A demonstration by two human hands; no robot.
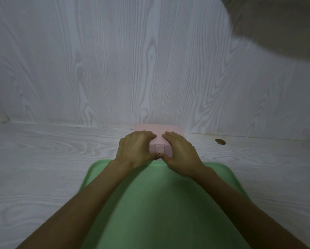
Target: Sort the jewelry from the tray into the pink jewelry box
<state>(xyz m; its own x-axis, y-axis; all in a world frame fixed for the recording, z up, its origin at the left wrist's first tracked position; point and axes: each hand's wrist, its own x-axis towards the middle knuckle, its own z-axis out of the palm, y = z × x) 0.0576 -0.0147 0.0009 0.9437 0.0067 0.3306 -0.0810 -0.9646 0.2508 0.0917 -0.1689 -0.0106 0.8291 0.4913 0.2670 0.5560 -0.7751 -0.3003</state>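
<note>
Behind green tray (170, 203): pale, perhaps laminate, table (51, 159).

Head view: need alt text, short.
Both hands grip a closed pink jewelry box at the back of a white wood-grain table, the left hand and right hand with thumbs meeting at its front clasp. A green tray lies nearer; no jewelry shows on it.

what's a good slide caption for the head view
Both hands, left hand and right hand, grip closed pink jewelry box beyond green tray.
</note>
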